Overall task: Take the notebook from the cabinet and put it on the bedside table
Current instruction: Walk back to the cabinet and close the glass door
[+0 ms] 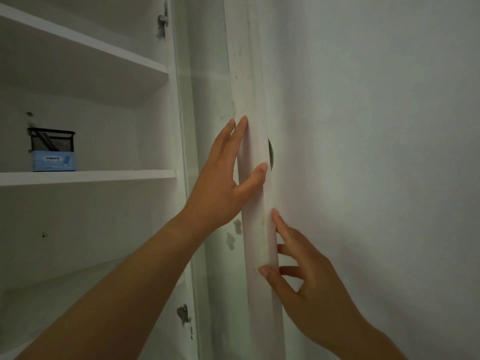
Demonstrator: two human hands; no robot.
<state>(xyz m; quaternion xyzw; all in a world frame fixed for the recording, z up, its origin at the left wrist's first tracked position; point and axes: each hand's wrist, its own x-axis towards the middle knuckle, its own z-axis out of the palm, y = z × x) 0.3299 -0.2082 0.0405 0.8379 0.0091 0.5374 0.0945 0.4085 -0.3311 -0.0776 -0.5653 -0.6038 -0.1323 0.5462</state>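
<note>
**Both hands on the door edge, notebook not in sight**

The person is working the cabinet door (pixel 255 178), which is showing edge-on and standing open. The left hand (pixel 228 178) is lying flat along the door's inner side, fingers straight and together, thumb hooked over the edge; nothing is clamped in it. The right hand (pixel 291 261) is sitting lower on the outer side, fingers spread apart, fingertips touching the edge, not closing on anything.

The cabinet (pixel 85 100) interior is lying to the left of both hands. On the middle shelf (pixel 88 175) a black mesh holder (pixel 51 140) is resting on a blue box (pixel 54 161). No notebook is identifiable on any visible shelf; possibly it's out of frame or hidden.

Judgement: the step in hand is door handling, the retrieval not yet begun. The left hand is nearer the shelves, so it's likely the one reaching in, moving leftward. Bedside table is not in view.
</note>
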